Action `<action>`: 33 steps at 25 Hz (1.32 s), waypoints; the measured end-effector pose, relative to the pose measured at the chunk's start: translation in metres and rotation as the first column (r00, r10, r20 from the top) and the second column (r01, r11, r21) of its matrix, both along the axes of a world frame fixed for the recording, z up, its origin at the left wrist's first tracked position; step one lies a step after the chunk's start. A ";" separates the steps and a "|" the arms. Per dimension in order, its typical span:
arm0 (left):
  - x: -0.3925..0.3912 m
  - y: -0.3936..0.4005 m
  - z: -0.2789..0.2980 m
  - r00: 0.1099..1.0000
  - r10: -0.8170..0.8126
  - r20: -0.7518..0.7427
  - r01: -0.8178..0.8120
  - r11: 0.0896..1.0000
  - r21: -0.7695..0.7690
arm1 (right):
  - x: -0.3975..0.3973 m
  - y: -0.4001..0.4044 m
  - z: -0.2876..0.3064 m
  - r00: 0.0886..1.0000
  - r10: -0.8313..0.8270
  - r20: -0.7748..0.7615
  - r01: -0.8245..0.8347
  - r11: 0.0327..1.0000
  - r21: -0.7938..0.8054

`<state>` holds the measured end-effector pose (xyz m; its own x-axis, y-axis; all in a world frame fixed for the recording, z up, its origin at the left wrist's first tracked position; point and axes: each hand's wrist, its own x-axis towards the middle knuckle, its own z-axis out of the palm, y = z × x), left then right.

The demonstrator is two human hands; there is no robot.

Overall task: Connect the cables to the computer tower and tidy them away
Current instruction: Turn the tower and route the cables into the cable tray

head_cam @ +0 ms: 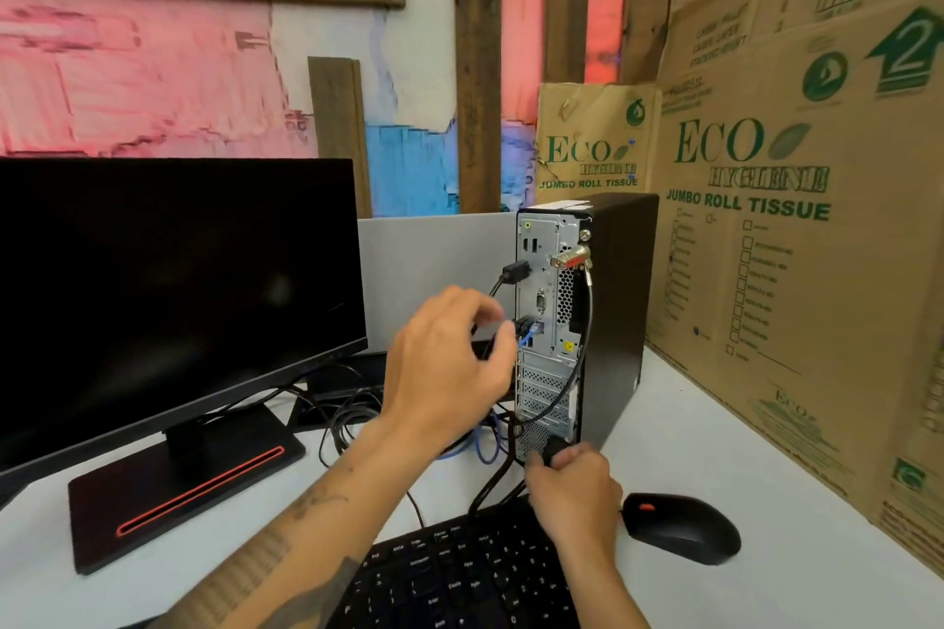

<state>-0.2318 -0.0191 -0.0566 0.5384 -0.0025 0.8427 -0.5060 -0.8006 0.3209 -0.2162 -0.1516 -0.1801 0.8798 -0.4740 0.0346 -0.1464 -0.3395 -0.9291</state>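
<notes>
A black computer tower (615, 312) stands on the white table with its rear port panel (549, 301) facing me. My left hand (449, 368) pinches a black plug (522, 325) at the USB ports, beside a blue network cable (531, 335). My right hand (574, 485) grips the black power plug (554, 450) at the socket near the tower's bottom. A black display cable (513, 272) sits plugged in higher up. A silver cable lock (572, 258) hangs at the panel's right edge. Loose black and blue cables (357, 416) lie tangled behind my left wrist.
A dark monitor (173, 291) on a black stand with a red stripe (189, 490) fills the left. A black keyboard (459, 577) lies in front and a black mouse (682, 526) at its right. Cardboard boxes (797, 230) wall the right side.
</notes>
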 end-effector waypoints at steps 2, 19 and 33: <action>0.019 -0.007 0.021 0.997 0.052 -0.053 -0.051 0.998 0.025 | 0.002 0.004 -0.004 1.000 -0.005 0.000 0.005 0.998 0.062; -0.001 0.053 -0.037 0.999 0.052 -0.011 -0.050 0.992 0.116 | -0.006 0.002 0.001 0.998 0.040 0.045 -0.043 0.997 0.069; 0.029 0.145 -0.125 0.303 0.309 -0.902 0.061 0.938 0.342 | -0.017 0.120 0.019 0.748 0.617 -0.246 -0.574 0.414 -0.706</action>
